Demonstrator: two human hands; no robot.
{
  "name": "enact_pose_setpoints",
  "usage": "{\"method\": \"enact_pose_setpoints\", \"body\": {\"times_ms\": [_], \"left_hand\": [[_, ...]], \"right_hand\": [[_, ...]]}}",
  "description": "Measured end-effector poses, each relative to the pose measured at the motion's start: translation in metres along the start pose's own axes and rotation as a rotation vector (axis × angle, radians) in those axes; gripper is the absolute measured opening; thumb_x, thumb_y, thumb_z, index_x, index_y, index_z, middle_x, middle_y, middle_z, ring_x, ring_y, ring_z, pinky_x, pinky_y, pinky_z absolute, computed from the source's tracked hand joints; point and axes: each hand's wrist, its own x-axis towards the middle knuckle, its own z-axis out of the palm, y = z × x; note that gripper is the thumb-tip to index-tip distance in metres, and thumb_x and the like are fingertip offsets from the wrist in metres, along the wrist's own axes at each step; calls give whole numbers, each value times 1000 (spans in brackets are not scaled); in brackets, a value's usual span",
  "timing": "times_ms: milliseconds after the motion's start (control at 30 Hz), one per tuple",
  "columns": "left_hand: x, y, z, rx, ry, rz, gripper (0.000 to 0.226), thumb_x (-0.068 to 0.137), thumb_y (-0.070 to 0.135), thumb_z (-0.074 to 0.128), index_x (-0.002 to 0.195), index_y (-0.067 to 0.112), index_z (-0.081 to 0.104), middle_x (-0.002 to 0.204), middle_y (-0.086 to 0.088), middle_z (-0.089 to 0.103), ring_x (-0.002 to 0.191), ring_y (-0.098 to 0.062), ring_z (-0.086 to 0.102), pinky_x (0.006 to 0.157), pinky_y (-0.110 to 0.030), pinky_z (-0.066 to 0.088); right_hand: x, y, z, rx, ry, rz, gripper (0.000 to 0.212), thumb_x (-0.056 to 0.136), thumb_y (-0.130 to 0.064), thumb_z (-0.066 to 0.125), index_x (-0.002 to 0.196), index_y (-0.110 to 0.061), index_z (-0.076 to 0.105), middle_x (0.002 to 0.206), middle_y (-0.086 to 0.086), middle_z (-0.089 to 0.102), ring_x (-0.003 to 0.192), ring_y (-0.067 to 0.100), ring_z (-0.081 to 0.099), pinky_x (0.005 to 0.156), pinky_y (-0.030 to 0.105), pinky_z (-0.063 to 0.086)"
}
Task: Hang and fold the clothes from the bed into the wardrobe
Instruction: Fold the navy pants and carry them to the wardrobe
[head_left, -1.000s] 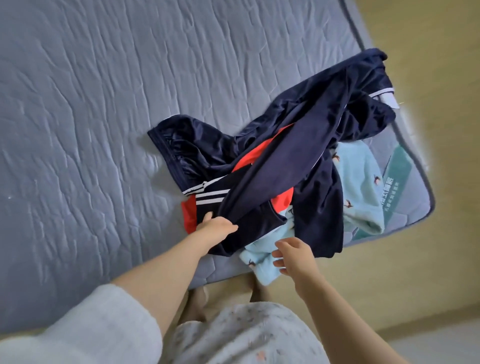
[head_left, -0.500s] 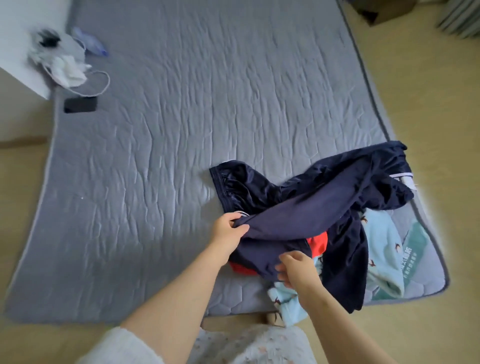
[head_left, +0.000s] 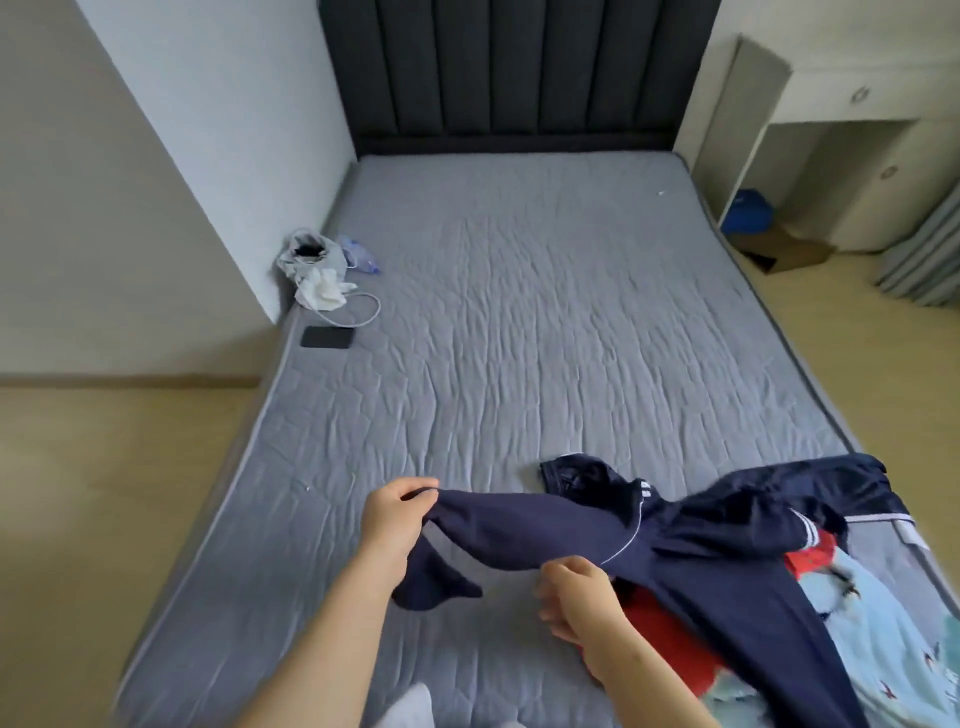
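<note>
A pile of clothes lies at the near right corner of the grey mattress (head_left: 519, 322). On top is a navy garment with white piping (head_left: 545, 530), stretched out to the left. My left hand (head_left: 395, 525) pinches its left end and lifts it off the bed. My right hand (head_left: 582, 597) grips the same navy fabric at its lower edge, near the piping. Under it lie a red garment (head_left: 660, 639) and a light blue patterned garment (head_left: 893, 623). More navy cloth with white stripes (head_left: 779, 493) spreads to the right. No wardrobe is in view.
A black phone (head_left: 327, 338), a white cable and a small heap of white and grey items (head_left: 317, 270) sit at the mattress's left edge by a white wall. A dark headboard (head_left: 514, 73) stands behind. White shelving (head_left: 831, 135) and a cardboard box (head_left: 784, 249) are at right.
My view has tilted up from the pile to the whole bed. Both hands took hold of the navy garment and drew its end out to the left, off the pile.
</note>
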Motion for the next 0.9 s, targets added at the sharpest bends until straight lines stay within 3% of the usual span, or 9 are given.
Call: {"method": "enact_pose_setpoints", "body": {"times_ms": [133,233,400,500,600,700,767,833,900], "left_hand": [[13,22,-54,-238,269,73,19,86,0,59,92,16,67,97,-5,64,88,-17,57,78,-26,43],[17,37,-82,-366,331,104,21,87,0,58,90,19,66,100,-2,65,92,-14,58,82,-25,41],[-2,47,-74,-391,135,56,22,87,2,59,81,21,69,90,4,66,91,-11,58,84,-23,41],[-18,54,-53,-424,-92,5,19,88,0,56,87,12,70,83,1,67,82,-12,60,74,-24,46],[-34,65,-37,-443,-323,-27,22,88,-3,53,84,10,71,71,-1,68,71,-11,62,64,-21,49],[-42,70,-34,-522,-482,-39,30,87,-5,50,77,10,74,67,-3,68,63,-10,65,61,-20,54],[-42,71,-39,-566,-487,-32,35,86,-5,49,71,12,76,67,-3,68,61,-10,66,59,-19,54],[-41,71,-44,-612,-456,-26,37,86,-4,49,68,12,76,66,-3,68,59,-10,65,57,-18,53],[-40,69,-46,-656,-428,-25,39,87,-4,47,67,12,76,64,-2,67,57,-9,64,56,-17,53]], "right_hand": [[-11,-7,19,-45,3,-26,22,88,0,37,74,-15,46,62,4,44,45,13,35,43,15,21],[-13,-12,24,-70,13,-57,24,86,3,35,71,-14,43,63,5,43,44,12,31,44,15,17],[-15,-15,32,-170,-37,-50,24,83,3,34,74,-14,49,63,4,49,44,14,36,42,15,22],[-12,-18,28,-211,-107,-107,28,85,2,42,100,-19,52,75,4,52,50,15,40,49,19,30],[-7,-21,24,-279,-208,-320,50,80,7,54,115,-27,44,93,2,57,72,15,53,58,18,43],[-3,-20,27,-396,-150,-426,45,78,6,58,113,-22,52,106,3,61,90,15,56,63,13,41],[0,-20,25,-438,-9,-400,18,85,-3,57,94,-18,62,93,4,64,85,16,55,57,17,36],[5,-20,17,-405,78,-381,17,88,-7,54,78,-19,60,82,2,64,82,19,56,56,18,37],[9,-21,10,-367,89,-387,14,87,-3,54,87,-17,58,90,2,62,88,20,56,63,25,37]]}}
